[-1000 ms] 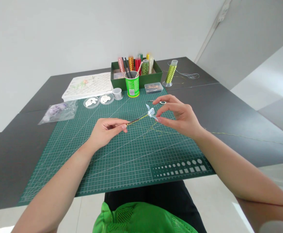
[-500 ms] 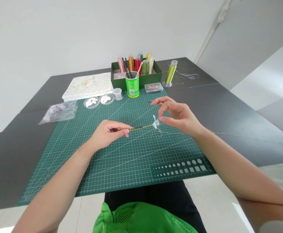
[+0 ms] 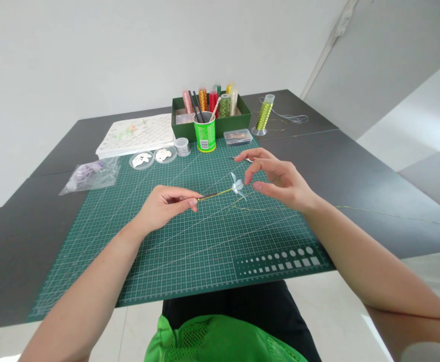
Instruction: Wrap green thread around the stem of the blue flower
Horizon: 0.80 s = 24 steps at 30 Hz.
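Between thumb and fingers, my left hand pinches the stem of a small artificial flower, which points to the right. Its pale blue petals spread at the end of a thin yellow-green stem. A dark, narrow piece lies along the stem by my fingertips; its kind I cannot make out. Just right of the petals is my right hand, fingers curved and apart, with nothing seen between them. Beneath the flower runs a loose fine thread over the green cutting mat.
Behind the hands stand a green can with sticks, a dark green box of thread spools, and a flat clear case. A yellow-green spool is at the right; white-petal dishes, a plastic bag and white sheets are left.
My right thumb and forefinger have parted and come away from the petals. The flower has shifted slightly left with my left hand, and its petals now show spread out.
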Each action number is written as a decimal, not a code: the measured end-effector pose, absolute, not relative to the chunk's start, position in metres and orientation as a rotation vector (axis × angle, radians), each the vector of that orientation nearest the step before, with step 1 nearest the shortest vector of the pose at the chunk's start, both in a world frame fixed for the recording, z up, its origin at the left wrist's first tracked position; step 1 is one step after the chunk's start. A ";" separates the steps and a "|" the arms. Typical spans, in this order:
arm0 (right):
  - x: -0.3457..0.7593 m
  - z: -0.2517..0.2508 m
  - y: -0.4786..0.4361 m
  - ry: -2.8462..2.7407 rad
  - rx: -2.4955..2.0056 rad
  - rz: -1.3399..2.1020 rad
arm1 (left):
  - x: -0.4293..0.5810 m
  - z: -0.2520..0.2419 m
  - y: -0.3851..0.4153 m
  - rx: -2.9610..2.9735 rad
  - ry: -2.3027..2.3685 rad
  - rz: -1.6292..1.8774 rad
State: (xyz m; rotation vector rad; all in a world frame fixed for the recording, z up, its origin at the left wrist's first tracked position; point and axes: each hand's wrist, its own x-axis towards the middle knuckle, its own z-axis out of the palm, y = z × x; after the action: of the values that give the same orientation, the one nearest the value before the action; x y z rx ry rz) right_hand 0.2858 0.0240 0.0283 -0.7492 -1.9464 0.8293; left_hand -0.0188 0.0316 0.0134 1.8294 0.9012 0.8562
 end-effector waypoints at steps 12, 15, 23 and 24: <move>0.266 0.009 0.029 -1.408 -0.672 1.686 | -0.015 0.009 0.033 1.609 1.020 1.011; 0.258 0.003 0.026 -1.416 -0.651 1.780 | -0.014 0.009 0.034 1.483 1.045 1.090; 0.282 0.007 0.041 -1.330 -0.674 1.666 | -0.022 0.014 0.044 1.166 0.997 1.336; 0.291 0.009 0.046 -1.386 -0.721 1.656 | -0.023 0.015 0.045 1.131 0.988 1.358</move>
State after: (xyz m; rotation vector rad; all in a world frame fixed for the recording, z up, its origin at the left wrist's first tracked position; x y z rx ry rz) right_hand 0.2907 0.0460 0.0086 -0.7211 -1.3855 1.6565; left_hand -0.0232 0.0453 0.0147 1.1311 0.9877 1.3576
